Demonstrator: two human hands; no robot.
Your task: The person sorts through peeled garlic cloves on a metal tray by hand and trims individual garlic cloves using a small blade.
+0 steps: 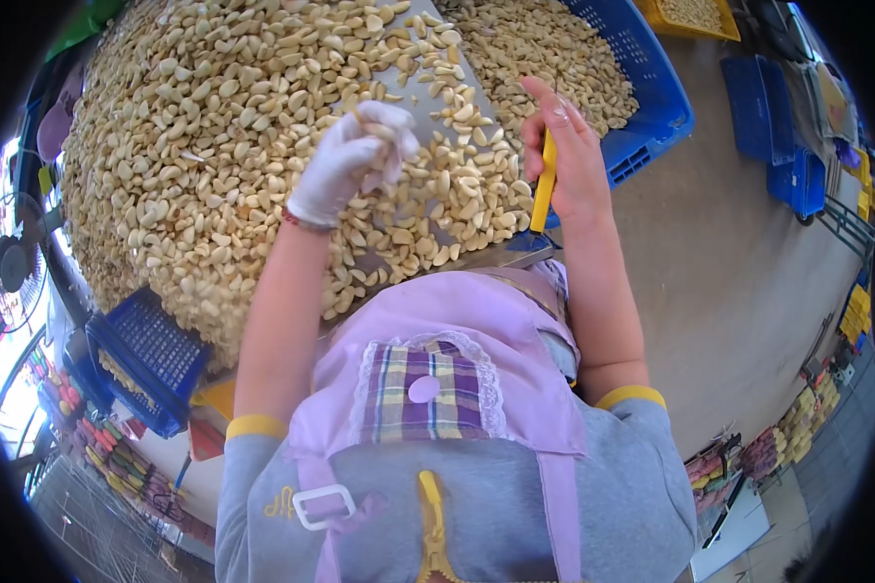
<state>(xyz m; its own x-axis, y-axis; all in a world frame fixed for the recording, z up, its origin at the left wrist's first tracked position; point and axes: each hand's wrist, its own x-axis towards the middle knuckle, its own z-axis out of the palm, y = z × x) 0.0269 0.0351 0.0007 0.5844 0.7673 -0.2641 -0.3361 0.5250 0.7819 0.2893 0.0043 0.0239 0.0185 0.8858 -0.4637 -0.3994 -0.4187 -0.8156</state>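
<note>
My left hand (352, 165), in a white glove, is over a big pile of pale, curved, cashew-like nuts (204, 126). Its fingers are curled together, and whatever they may pinch is too small to make out. My bare right hand (574, 160) is closed around a slim yellow-handled knife (546, 180). The handle's lower end points toward the table edge, and the blade is hardly visible. Beneath and between my hands, loose nuts lie scattered over a grey metal tabletop (391, 78).
Beyond my right hand stands a blue perforated crate (656, 107) of similar nuts. A blue basket (151, 350) sits by the table's left corner, near a fan (15, 257). A yellow crate (695, 29) and stacked blue crates (758, 112) stand on the floor at right.
</note>
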